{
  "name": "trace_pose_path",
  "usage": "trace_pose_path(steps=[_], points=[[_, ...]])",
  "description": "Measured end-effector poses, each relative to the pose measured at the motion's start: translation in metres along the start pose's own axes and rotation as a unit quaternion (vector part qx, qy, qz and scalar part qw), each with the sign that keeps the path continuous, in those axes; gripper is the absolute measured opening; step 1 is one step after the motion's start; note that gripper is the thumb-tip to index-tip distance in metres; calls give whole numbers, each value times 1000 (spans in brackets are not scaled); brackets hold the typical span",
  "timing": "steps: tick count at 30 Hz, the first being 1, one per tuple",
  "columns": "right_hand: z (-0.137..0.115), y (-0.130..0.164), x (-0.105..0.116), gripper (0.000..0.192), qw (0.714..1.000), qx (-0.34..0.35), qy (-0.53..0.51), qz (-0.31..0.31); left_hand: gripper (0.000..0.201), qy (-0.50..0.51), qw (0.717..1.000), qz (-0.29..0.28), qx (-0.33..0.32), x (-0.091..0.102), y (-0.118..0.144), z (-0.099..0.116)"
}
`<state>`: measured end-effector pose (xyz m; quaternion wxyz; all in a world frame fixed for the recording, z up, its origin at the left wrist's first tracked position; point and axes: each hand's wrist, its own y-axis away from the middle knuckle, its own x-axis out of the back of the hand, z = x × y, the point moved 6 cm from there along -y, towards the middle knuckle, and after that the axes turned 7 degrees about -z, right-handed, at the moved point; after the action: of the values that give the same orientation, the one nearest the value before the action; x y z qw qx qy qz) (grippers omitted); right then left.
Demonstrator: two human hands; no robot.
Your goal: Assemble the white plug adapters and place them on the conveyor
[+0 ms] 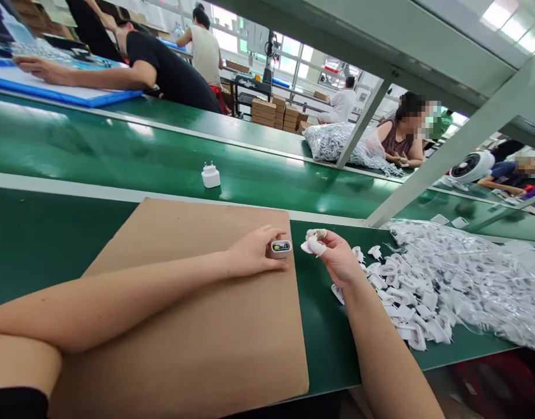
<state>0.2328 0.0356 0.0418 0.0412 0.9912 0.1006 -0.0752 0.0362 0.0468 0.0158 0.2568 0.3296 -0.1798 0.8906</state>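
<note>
The left hand pinches a small open charger shell by its sides, over the far edge of the cardboard sheet, while the right hand grips a white plug cap in its fingertips just beside it. Both parts look light, rigid and smooth, likely slippery, so holding the flat sides seems safest, clear of the prongs. More caps lie in a pile on the green bench to the right.

A factory assembly line: long green conveyor belts under a metal frame, workers seated along them, heaps of white plastic parts, stacked cartons and a lone charger on the belt.
</note>
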Motion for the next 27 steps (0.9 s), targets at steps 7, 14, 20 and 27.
trace_pose_path(steps=[7, 14, 20, 27], points=[[10, -5, -10, 44, 995, 27, 71, 67, 22, 47, 997, 19, -60, -8, 8, -6], [8, 2, -15, 46, 990, 17, 128, 59, 24, 85, 994, 15, -59, -3, 9, -6], [3, 6, -27, 35, 989, 55, 136, -17, 25, 87, 995, 11, -55, -4, 9, -6], [-15, 14, -45, 10, 858, 256, 446, 1, 26, 90, 995, 3, -48, -4, 7, -6]])
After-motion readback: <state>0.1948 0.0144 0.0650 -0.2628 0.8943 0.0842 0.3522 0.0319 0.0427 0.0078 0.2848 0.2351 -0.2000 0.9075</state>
